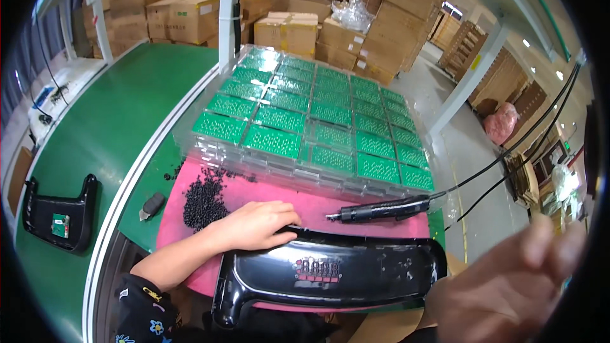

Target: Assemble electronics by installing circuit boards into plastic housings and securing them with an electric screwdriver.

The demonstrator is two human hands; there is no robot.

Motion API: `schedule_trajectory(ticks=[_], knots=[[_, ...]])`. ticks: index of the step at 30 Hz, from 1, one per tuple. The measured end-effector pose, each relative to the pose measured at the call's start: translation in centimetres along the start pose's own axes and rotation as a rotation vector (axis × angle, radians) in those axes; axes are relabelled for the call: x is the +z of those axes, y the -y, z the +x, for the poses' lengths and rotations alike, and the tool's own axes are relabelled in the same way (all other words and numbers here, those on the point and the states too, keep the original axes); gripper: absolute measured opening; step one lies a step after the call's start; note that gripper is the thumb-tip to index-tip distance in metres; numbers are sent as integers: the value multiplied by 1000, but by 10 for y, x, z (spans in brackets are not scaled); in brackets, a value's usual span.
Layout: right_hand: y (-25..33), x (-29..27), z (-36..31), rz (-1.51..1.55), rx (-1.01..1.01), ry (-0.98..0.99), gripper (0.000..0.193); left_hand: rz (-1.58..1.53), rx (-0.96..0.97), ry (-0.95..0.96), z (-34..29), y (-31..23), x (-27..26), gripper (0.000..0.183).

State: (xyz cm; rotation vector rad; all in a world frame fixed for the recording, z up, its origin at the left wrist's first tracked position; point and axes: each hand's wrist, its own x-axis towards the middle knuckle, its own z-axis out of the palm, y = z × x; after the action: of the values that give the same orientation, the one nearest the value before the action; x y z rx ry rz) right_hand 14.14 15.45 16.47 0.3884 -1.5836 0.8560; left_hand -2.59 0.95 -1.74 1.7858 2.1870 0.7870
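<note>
A glossy black plastic housing [375, 267], curved with a raised arm at its end, lies in front of me on a pink mat [171, 222]. A row of small digit-shaped cutouts shows near its middle. My left hand [260, 225] grips the housing's far rim at the left, thumb on the near side and fingers over the edge. At the lower right my right hand [502, 286] is raised close to the camera, smeared by motion, beside the housing's right end. Whether it holds anything cannot be made out. Beyond the housing lies a black electric screwdriver [381, 209], its tip pointing left.
Small black screws or similar parts [204, 200] are heaped left of my hand. Behind stand stacked clear trays [305, 168] of green circuit boards [273, 141]. A second black housing [60, 209] with a small board sits on the green bench [121, 133] at left. Cardboard boxes [286, 33] fill the background.
</note>
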Motion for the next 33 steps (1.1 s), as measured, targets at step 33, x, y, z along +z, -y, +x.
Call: schedule_trajectory(ticks=[33], knots=[[-250, 34, -27, -821, 102, 952, 58, 262, 157, -7, 18, 1, 2, 31]])
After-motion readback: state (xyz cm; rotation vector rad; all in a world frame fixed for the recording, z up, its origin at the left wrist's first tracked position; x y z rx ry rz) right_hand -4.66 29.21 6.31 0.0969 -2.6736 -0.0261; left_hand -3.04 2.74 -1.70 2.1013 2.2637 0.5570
